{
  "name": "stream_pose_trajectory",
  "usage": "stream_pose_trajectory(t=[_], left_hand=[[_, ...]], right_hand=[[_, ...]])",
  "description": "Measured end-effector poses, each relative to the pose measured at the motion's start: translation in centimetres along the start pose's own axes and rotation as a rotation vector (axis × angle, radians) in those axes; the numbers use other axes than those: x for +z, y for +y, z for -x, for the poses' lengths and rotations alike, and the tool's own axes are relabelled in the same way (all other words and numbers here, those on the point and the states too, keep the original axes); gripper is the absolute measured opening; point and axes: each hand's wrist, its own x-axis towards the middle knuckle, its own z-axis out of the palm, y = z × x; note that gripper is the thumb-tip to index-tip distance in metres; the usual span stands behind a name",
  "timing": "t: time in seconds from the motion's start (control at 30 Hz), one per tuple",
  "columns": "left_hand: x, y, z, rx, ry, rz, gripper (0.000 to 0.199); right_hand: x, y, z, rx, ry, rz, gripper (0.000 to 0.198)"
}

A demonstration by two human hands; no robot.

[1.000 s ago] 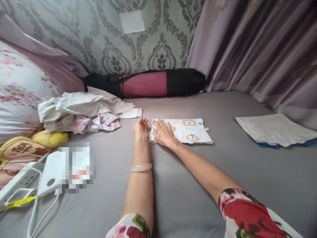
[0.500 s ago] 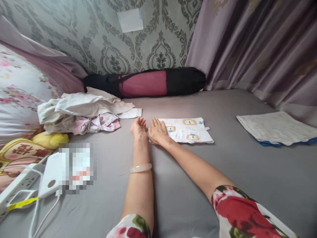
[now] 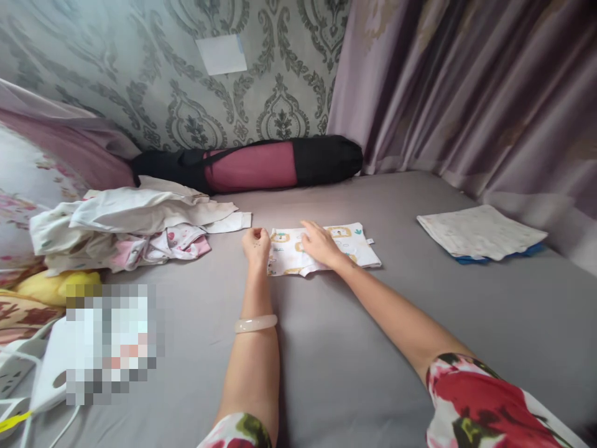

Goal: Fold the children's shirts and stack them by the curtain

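Note:
A white baby garment [image 3: 368, 250] with yellow animal-face prints and small green leaves lies folded flat on the grey sheet, a small tag at its right end. My left hand [image 3: 256, 249] is at its left edge, fingers curled closed against the cloth; the fingertips are partly hidden. My right hand [image 3: 319, 244] rests palm down across the garment's middle with fingers stretched out and apart. A pale bangle [image 3: 256, 323] circles my left forearm.
Loose baby clothes [image 3: 140, 218] are heaped at left. A folded pale cloth stack [image 3: 482, 230] with blue beneath lies at right. Along the wall is a black and pink roll bag [image 3: 252, 165]. A white device [image 3: 51, 367], cables and a power strip [image 3: 13, 367] sit at lower left.
My left hand has turned from palm up to curled closed at the garment's left edge. My right hand has slid right onto its middle, and more of the garment's left part shows. The view has shifted right.

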Motion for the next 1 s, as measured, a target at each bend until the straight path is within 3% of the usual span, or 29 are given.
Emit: stream_pose_trajectory(t=[0.13, 0.27, 0.4, 0.53, 0.67, 0.83, 1.0], left_hand=[[-0.7, 0.2, 0.2, 0.023, -0.081, -0.276, 0.019], [-1.4, 0.2, 0.0, -0.051, -0.203, -0.443, 0.022], [-1.7, 0.3, 0.0, -0.071, -0.276, -0.485, 0.022], [-2.0, 0.7, 0.2, -0.065, -0.329, -0.475, 0.021], [-2.1, 0.9, 0.4, -0.07, -0.338, -0.434, 0.018], [-1.9, 1.1, 0.2, -0.113, -0.356, -0.349, 0.019], [-1.7, 2.0, 0.0, -0.189, -0.451, -0.305, 0.032]], right_hand=[[-4.4, 5.3, 0.7, 0.244, 0.098, -0.109, 0.031], [-8.4, 9.2, 1.9, 0.566, 0.058, -0.288, 0.023], [-10.4, 11.4, 2.8, 0.733, -0.007, -0.254, 0.02], [-10.2, 12.7, 3.3, 0.79, -0.075, -0.174, 0.026], [-9.4, 13.3, 3.5, 0.751, -0.107, -0.096, 0.029], [-9.3, 12.9, 3.5, 0.681, -0.134, -0.062, 0.023], [-9.3, 11.9, 3.2, 0.653, -0.166, -0.089, 0.02]])
